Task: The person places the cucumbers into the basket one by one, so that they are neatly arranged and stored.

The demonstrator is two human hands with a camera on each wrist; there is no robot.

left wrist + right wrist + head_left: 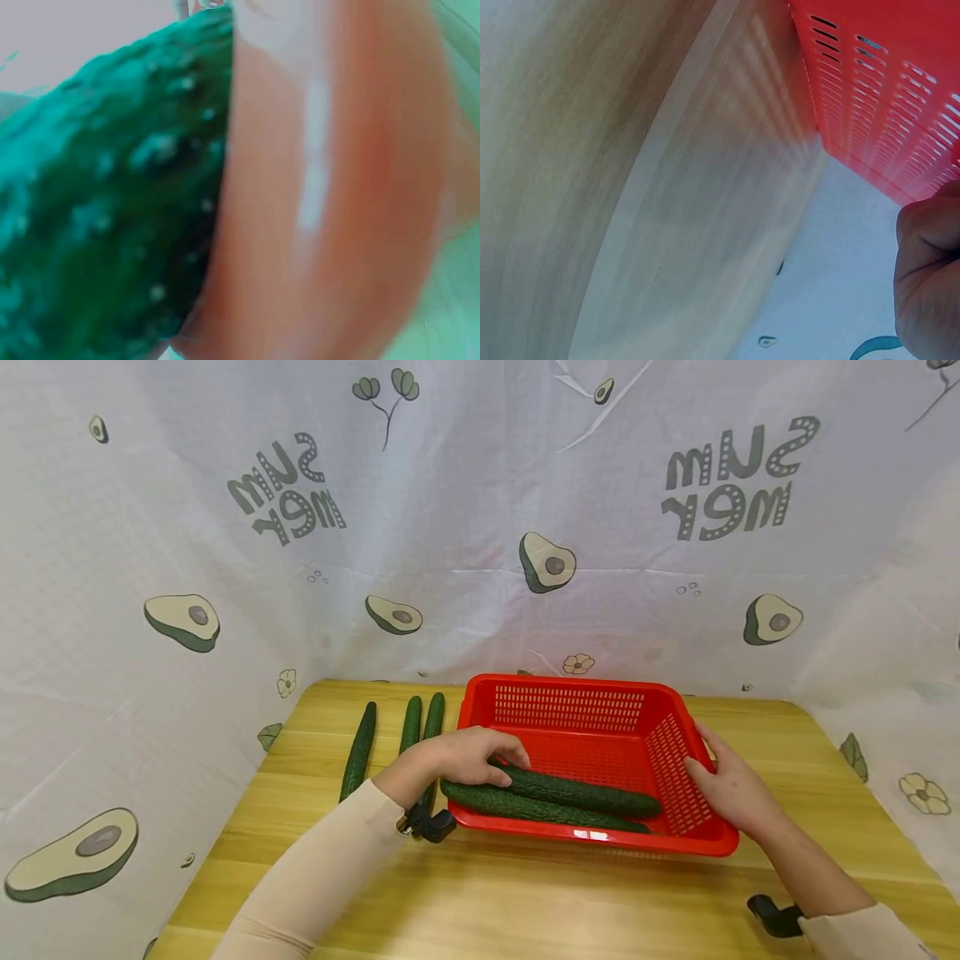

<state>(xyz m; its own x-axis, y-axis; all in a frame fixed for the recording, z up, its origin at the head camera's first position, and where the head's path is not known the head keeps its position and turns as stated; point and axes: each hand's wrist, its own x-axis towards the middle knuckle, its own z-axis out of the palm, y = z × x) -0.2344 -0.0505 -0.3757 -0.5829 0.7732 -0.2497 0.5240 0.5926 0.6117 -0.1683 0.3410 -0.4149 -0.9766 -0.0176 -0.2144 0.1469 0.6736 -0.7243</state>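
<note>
A red plastic basket (570,689) with slotted walls stands on the table. Inside it, along the near side, lie two long, dark green cucumbers; the left end of the front cucumber (540,806) is at the basket's left rim. My left hand (472,756) reaches over that rim and grips the left end of the rear cucumber (585,791) between thumb and fingers. Bumpy cucumber skin (112,195) fills much of the left wrist view beside a blurred finger. At the basket's right side, my right hand (731,785) holds the rim, thumb over the edge.
Left of the basket, three more cucumbers lie on the wooden table (525,902): one apart (360,752), and two close together, partly behind my left arm. A pale curtain (450,527) printed with avocados hangs behind the table and at both sides.
</note>
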